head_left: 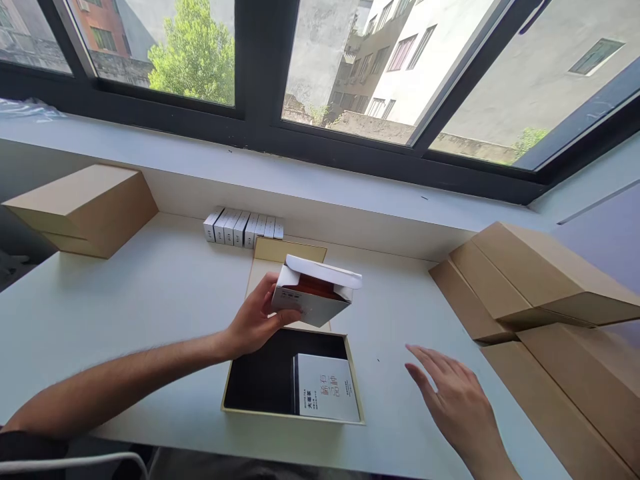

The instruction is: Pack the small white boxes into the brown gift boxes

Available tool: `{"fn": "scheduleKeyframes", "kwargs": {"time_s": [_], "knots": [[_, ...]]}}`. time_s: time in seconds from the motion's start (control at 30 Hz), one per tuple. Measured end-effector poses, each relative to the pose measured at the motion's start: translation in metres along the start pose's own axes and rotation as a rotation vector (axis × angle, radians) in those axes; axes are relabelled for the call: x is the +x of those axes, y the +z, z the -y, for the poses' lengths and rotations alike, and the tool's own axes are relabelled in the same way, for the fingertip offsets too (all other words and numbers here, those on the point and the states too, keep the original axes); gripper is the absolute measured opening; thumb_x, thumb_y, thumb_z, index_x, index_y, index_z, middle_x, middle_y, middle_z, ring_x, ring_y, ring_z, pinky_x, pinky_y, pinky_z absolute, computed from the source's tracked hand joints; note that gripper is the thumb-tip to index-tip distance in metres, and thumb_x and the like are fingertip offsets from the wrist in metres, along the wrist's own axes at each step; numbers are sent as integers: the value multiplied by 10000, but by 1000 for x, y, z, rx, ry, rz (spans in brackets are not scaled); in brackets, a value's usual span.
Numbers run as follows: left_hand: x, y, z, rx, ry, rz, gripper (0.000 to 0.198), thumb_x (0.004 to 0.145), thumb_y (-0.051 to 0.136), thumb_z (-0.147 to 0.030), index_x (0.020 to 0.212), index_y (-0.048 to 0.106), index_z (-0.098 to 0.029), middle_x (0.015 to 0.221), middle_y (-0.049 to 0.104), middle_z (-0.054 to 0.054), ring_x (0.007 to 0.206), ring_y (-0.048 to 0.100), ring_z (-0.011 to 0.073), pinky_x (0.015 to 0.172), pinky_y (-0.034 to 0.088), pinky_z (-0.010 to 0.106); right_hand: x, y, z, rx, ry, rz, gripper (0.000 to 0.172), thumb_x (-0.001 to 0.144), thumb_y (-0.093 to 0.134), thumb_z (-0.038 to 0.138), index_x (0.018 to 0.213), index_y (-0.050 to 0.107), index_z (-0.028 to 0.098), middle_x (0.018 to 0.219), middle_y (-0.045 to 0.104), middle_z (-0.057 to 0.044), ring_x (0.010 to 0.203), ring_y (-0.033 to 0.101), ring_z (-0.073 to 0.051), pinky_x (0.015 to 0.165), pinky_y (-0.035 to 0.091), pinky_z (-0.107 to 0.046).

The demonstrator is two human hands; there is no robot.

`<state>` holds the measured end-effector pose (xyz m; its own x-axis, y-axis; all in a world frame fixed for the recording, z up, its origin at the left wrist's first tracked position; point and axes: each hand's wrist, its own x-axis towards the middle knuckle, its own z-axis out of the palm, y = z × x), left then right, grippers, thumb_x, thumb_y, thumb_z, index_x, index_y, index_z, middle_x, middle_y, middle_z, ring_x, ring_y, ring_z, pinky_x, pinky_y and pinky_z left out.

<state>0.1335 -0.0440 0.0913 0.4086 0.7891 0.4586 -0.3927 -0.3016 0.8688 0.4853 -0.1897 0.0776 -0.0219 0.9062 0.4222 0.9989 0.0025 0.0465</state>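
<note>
My left hand (260,313) grips a small white tea carton (320,308) by its left end, holding it tilted in the air. The carton's top flap stands up, and something reddish-brown shows inside. Beneath it on the table lies a gift box (260,407) with a dark interior, its lid folded back. A second white tea carton (327,387), printed with Chinese characters, fills the right part of that box. To the right, my right hand (450,400) hovers over the table with nothing in it, fingers stretched out and thumb apart.
Several slim white boxes (240,228) stand in a row at the back ledge. A brown cardboard box (90,207) sits at the far left. More brown boxes (530,280) are stacked on the right. Dark-framed windows (265,67) rise behind the white table (165,300).
</note>
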Motion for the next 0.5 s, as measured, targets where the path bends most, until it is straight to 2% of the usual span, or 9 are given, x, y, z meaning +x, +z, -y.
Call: {"fn": "scheduleKeyframes", "kwargs": {"time_s": [0.07, 0.13, 0.2, 0.27, 0.37, 0.5], "knots": [[0, 0, 3, 14, -2, -9, 422, 860, 725, -447, 1141, 507, -220, 1037, 725, 67, 907, 715, 195, 768, 611, 316, -19, 19, -17, -242, -14, 9, 812, 1003, 130, 629, 1156, 716, 88, 1258, 668, -247, 1192, 617, -386, 1018, 432, -579], [0, 0, 5, 28, -1, -25, 425, 852, 733, -451, 1135, 517, -219, 1019, 719, 60, 905, 711, 194, 767, 610, 316, -40, 36, -24, -365, -32, 29, 885, 1001, 48, 594, 1177, 694, 16, 1322, 611, -300, 1271, 562, -402, 1074, 374, -601], [0, 0, 7, 30, 9, -44, 411, 846, 740, -449, 1116, 531, -221, 987, 709, 43, 887, 703, 183, 763, 608, 309, -58, 47, -20, -393, -82, 40, 869, 1006, 57, 579, 1194, 677, 0, 1333, 606, -296, 1294, 547, -382, 1104, 356, -577], [-1, 0, 9, 29, 13, -54, 400, 842, 745, -448, 1098, 539, -220, 958, 700, 31, 868, 695, 174, 761, 607, 307, -72, 49, -6, -378, -161, 20, 805, 1016, 129, 566, 1220, 653, -10, 1354, 593, -293, 1313, 532, -368, 1126, 338, -556], [-1, 0, 10, 23, 0, -50, 408, 840, 750, -440, 1102, 532, -216, 966, 698, 33, 887, 692, 175, 778, 605, 309, -86, 39, 32, -321, -309, -21, 694, 1012, 295, 558, 1248, 627, -4, 1387, 568, -292, 1316, 527, -364, 1131, 336, -534], [-1, 1, 10, 13, -52, -49, 420, 839, 751, -438, 1110, 526, -210, 988, 696, 39, 919, 690, 178, 802, 596, 310, -95, 12, 88, -117, -520, -14, 632, 931, 490, 644, 1276, 638, 136, 1327, 650, -194, 1225, 613, -324, 1010, 486, -438]]}}
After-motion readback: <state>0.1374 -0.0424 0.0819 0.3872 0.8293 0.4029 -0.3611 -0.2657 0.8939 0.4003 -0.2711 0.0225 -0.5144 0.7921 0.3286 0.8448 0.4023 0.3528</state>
